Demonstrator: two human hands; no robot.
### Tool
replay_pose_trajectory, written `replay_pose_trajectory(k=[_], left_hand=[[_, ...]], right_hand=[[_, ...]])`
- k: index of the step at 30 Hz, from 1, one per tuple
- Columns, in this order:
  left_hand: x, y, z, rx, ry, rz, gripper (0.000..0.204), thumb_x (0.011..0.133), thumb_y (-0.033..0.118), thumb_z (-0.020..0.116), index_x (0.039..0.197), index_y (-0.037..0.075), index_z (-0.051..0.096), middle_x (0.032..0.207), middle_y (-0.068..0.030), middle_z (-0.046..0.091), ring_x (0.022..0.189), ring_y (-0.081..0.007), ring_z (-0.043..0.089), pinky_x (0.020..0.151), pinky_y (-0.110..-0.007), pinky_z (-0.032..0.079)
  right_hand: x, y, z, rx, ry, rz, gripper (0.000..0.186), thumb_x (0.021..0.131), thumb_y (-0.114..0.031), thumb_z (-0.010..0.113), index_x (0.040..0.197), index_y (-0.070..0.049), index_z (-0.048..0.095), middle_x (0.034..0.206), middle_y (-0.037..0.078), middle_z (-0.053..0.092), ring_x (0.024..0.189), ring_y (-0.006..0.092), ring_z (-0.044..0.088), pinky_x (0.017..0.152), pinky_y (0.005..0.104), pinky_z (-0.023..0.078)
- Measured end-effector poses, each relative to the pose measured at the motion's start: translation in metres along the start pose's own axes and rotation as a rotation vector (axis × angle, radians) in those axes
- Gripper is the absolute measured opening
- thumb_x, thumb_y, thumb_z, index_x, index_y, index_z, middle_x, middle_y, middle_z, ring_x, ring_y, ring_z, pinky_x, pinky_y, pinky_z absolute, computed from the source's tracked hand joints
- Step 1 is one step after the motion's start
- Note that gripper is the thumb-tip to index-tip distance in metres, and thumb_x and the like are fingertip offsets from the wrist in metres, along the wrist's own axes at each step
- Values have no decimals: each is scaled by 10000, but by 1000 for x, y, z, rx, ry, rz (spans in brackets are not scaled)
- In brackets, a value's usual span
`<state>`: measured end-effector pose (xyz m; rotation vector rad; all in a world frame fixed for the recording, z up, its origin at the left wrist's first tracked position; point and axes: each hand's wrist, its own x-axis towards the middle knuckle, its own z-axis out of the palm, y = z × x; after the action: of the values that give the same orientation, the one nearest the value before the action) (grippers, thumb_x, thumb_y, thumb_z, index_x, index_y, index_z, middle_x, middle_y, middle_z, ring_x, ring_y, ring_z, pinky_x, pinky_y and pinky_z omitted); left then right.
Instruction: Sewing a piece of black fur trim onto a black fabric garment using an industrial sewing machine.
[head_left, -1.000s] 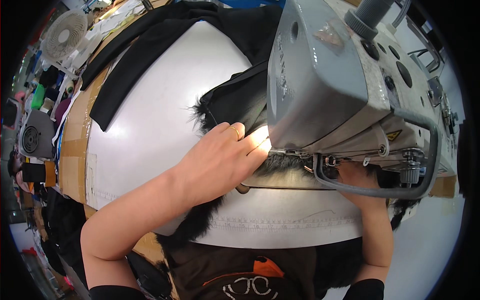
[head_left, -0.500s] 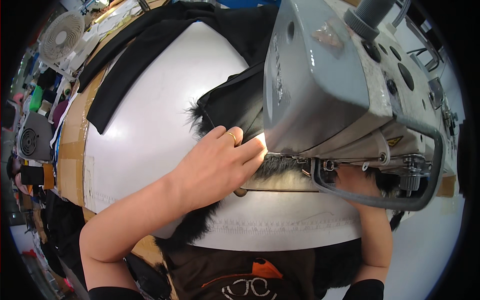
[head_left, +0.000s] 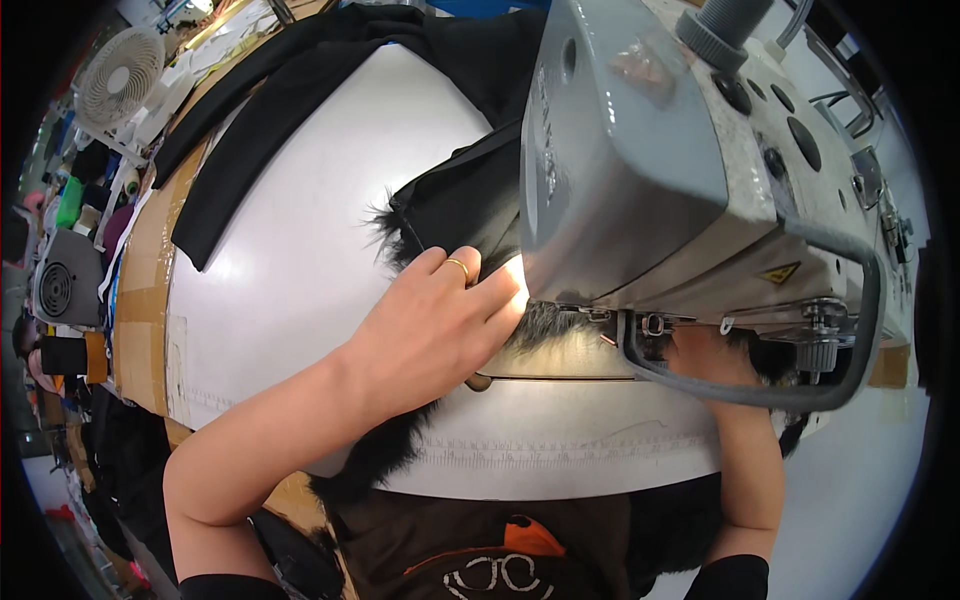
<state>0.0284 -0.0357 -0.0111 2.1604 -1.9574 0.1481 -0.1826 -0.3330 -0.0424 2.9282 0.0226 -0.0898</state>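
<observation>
A black fabric piece with shaggy black fur along its edge [head_left: 460, 205] lies on the white table beside the sewing machine's head [head_left: 625, 180]. My left hand [head_left: 435, 330], a gold ring on one finger, has its fingers bent and pressed together on this piece, just left of the lit needle area. Grey-black fur [head_left: 555, 325] shows between that hand and the presser parts. Behind the bent guard bar, my right hand [head_left: 708, 355] is partly covered by the machine; its fingertips are hidden. Dark fur [head_left: 390, 450] hangs over the near table edge below my left wrist.
A black garment [head_left: 235, 170] drapes across the far left of the table [head_left: 290, 270]. The grey guard bar [head_left: 745, 392] juts toward me at right. Ruler markings run along the near edge. A white fan [head_left: 120, 78] and assorted clutter stand at far left.
The whole view has shifted slightly, with the machine head a little further left in the picture. Both hands keep nearly the same places on the work.
</observation>
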Motion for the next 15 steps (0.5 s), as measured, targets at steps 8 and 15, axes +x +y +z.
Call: replay_pose_trajectory(k=[8,15], left_hand=[[-1,3,-5,105,90,36,239,808,116,694,1043,78,709,1146,-48,643,1022,-238,595,1009,-426,446],[-13,-17,-5,32,185,-19,211,859,89,656,1070,106,659,1139,-36,630,1221,-249,588,1244,-566,355]], right_hand=[[9,-2,-14,4,268,-173,218,890,-252,619,1018,-87,682,1106,177,672,1028,336,715,817,534,608],[11,0,-26,130,136,-134,263,802,-79,629,1057,-50,684,1137,151,672,1072,372,671,941,516,560]])
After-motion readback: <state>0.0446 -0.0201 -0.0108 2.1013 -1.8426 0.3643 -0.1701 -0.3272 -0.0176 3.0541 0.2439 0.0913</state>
